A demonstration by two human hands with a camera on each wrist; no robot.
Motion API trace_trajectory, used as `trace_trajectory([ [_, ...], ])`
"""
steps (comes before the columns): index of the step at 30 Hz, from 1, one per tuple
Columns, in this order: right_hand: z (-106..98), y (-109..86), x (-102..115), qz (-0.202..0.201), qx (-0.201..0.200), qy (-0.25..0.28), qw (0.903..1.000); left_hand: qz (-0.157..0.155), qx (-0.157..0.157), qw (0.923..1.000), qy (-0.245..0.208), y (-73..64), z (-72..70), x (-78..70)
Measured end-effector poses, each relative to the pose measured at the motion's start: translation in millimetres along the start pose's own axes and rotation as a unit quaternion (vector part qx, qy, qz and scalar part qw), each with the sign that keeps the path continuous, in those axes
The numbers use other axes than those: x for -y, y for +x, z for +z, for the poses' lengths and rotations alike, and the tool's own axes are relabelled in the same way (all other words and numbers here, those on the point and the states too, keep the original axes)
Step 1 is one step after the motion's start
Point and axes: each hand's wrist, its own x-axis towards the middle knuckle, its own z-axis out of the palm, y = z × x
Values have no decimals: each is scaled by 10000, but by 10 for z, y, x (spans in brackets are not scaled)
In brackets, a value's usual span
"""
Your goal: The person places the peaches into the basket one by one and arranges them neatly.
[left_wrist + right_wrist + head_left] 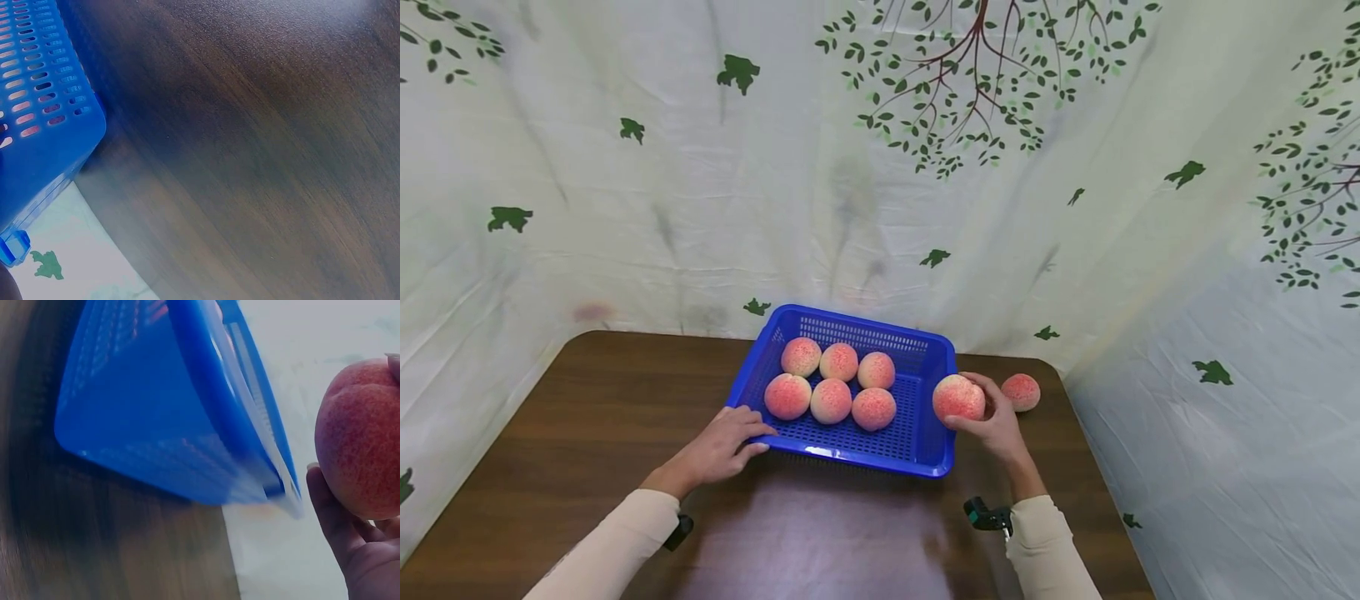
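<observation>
In the head view, a blue plastic basket (842,454) with slotted walls holds several pink-and-cream peaches (831,401) in two rows at its left and middle. My left hand (724,443) grips the basket's front left corner, fingers over the rim and thumb outside. At the right rim, my right hand (997,421) holds another peach (957,397) between thumb and fingers. The right wrist view shows that held peach (362,440) above and beside the basket wall (144,419). The left wrist view shows only a basket corner (56,134) and tabletop.
One more peach (1021,392) lies on the brown wooden table (625,392), just behind my right hand. A pale curtain (820,192) printed with leaves and branches hangs behind the table and along its sides.
</observation>
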Motion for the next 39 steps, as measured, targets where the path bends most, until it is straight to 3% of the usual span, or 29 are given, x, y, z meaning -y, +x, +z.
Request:
trace_trajectory([
  [11,330,85,-27,-78,1238,-256,9920,-5,-30,10000,-73,0,5,5],
  [19,523,158,-31,-98,1701,-950,9808,12,-39,10000,-80,-7,6,14],
  [26,606,243,-39,-426,2234,-1905,9550,84,-112,9999,-78,1,6,11],
  [31,639,286,-38,-523,2579,-2298,9370,93,-134,9998,-89,2,-1,3],
  [39,684,303,-35,-389,2832,-2498,9251,-50,32,9999,-148,-7,0,0],
])
